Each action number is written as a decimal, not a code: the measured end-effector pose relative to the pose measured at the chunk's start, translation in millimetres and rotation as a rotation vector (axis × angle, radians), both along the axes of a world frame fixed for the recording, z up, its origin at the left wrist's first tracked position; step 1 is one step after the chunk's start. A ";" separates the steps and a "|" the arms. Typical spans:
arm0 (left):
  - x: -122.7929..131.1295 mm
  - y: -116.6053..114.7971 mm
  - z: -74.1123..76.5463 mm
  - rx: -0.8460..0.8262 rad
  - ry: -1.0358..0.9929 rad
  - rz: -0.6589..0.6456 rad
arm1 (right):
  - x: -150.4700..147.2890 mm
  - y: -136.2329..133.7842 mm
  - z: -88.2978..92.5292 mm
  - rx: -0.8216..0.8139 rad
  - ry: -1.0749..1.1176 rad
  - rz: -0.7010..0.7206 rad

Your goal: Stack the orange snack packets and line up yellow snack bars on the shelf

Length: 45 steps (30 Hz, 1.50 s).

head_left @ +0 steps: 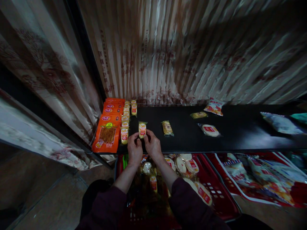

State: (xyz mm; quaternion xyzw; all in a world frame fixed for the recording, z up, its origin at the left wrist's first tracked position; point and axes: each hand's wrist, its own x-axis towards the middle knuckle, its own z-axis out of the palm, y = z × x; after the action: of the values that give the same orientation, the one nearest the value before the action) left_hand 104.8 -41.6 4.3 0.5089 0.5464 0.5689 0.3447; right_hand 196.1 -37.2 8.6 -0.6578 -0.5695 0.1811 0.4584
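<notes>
Between my two hands is a small yellow wrapped snack cake [142, 129] with a red and white label, at the black shelf [182, 140]. The fingers of my left hand [135, 148] pinch its lower left side. On its lower right, my right hand [153, 145] grips it with thumb and fingers. Just left of them stands a row of like snack cakes [124, 134], running back along the shelf. Orange snack bags [106, 132] lie in a stack beside that row, at the shelf's left end.
A lone wrapped biscuit pack [167, 128], a round white packaged cake [210, 130] and a red-and-white bag [214, 106] lie farther right. Below the shelf stands a red basket [217, 191] of packaged snacks. A dark post [88, 51] rises at left; a curtain [155, 57] hangs behind.
</notes>
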 end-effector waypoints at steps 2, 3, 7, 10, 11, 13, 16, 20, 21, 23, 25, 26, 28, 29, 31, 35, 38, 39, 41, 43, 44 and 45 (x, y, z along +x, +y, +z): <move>0.7 1.5 0.9 -0.014 -0.010 -0.002 | -0.2 3.3 -1.1 0.011 0.007 0.002; 1.1 2.3 1.3 -0.022 -0.019 -0.006 | -0.4 4.9 -1.4 0.015 0.013 0.009; 3.3 6.5 2.4 -0.041 -0.079 -0.036 | -1.0 12.0 -0.8 0.002 0.039 0.026; 5.5 12.2 2.3 -0.049 -0.128 -0.056 | -1.3 18.8 0.6 0.005 0.048 0.015; 6.2 14.4 2.0 -0.050 -0.141 -0.057 | -1.4 21.4 1.2 0.013 0.048 0.013; 7.3 18.9 1.5 -0.048 -0.153 -0.050 | -1.4 27.0 2.4 0.030 0.044 0.011; 8.0 24.7 1.3 -0.050 -0.129 -0.029 | -1.4 35.5 3.7 0.046 0.048 0.012; 8.9 31.3 1.7 -0.042 -0.104 -0.004 | -2.1 44.5 2.8 0.056 0.070 0.019; 9.3 33.1 1.8 -0.040 -0.110 0.001 | -2.5 46.2 2.0 0.058 0.074 0.020; 10.1 36.6 2.5 -0.049 -0.124 0.004 | -3.2 49.6 0.1 0.064 0.079 0.015; 11.0 40.0 4.5 -0.073 -0.136 0.006 | -3.8 53.3 -1.4 0.064 0.083 0.005; 11.4 41.6 5.9 -0.084 -0.140 0.008 | -3.9 55.5 -1.7 0.060 0.085 0.000; 12.1 44.6 9.3 -0.099 -0.149 0.012 | -4.0 60.3 -1.5 0.044 0.086 -0.007; 12.5 46.0 10.8 -0.106 -0.152 0.014 | -3.8 62.9 -1.0 0.034 0.083 -0.007; 13.3 49.0 12.5 -0.120 -0.150 0.005 | -3.2 68.2 0.2 0.018 0.073 -0.006; 15.6 56.9 8.2 -0.113 -0.155 -0.020 | -1.8 77.7 0.0 0.024 0.076 0.019; 18.2 64.6 1.1 -0.084 -0.161 -0.021 | -1.8 83.8 -3.2 0.029 0.091 0.036; 19.3 67.1 -1.0 -0.083 -0.160 -0.018 | -2.1 85.6 -4.3 0.030 0.100 0.039; 21.4 71.4 -4.1 -0.093 -0.162 -0.007 | -2.9 89.2 -6.1 0.039 0.116 0.042; 23.1 74.6 -5.6 -0.099 -0.168 0.005 | -3.8 92.7 -6.7 0.046 0.122 0.035; 23.7 75.7 -5.8 -0.098 -0.171 0.007 | -4.1 94.4 -6.7 0.046 0.121 0.031; 24.0 76.6 -5.8 -0.095 -0.172 0.006 | -4.4 96.0 -6.5 0.044 0.117 0.027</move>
State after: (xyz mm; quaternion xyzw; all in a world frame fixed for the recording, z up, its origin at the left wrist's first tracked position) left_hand 128.8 35.0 -1.5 0.4393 0.5428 0.5850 0.4124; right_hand 191.7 58.8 2.1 -0.6279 -0.5546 0.2129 0.5028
